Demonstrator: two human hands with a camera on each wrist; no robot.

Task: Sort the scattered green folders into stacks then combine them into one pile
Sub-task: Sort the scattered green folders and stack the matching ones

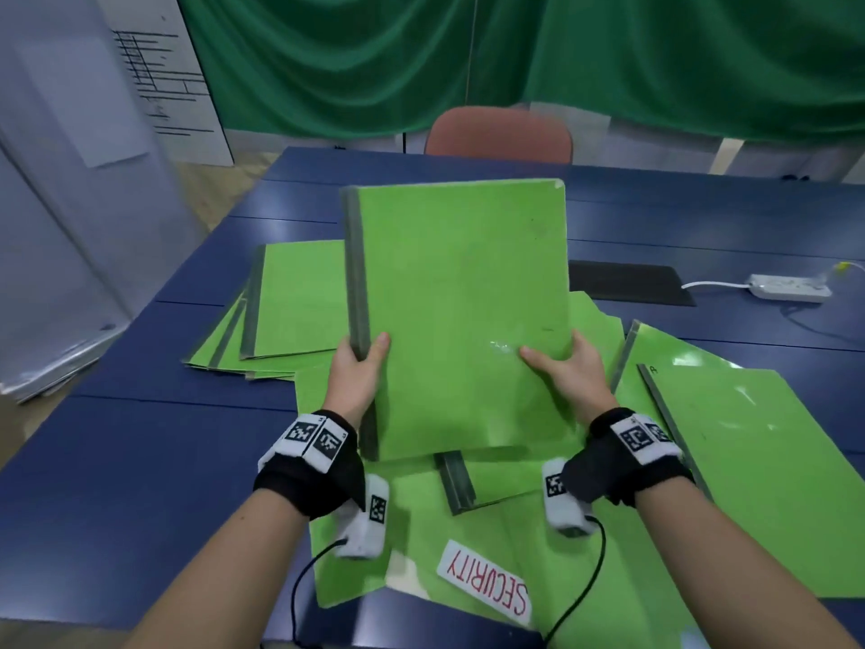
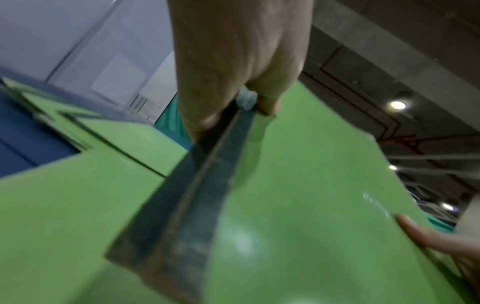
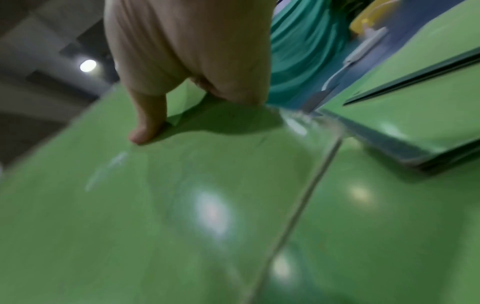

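The blue table [image 1: 140, 452] takes up most of the head view, with a green curtain [image 1: 515, 63] hanging behind it and one reddish chair [image 1: 498, 133] pushed in at the far side. A grey cabinet [image 1: 56, 203] stands to the left of the table.

Green folders lie scattered over the table. A fanned stack of folders [image 1: 281, 311] sits to the left, at least three deep (the lower edges blur together, so an exact count cannot be given). On the right lie two folders [image 1: 749, 461], one overlapping the other. Near the front edge more loose folders overlap, one bearing a white label reading SECURITY [image 1: 487, 585].

The person holds one folder [image 1: 463, 311] up off the table, tilted toward the head camera, so it hides the middle of the pile behind it. The left hand [image 1: 358, 372] pinches its grey spine [image 1: 356, 274], thumb on the front and fingers behind; the left wrist view shows this grip [image 2: 233, 72]. The right hand [image 1: 568, 367] pinches the folder's right edge the same way, thumb lying flat on the cover [image 3: 182, 61].

Beyond the held folder lies one black mat [image 1: 627, 283], partly covered by it. Further right sits one white power strip [image 1: 791, 288] with its cord trailing off.
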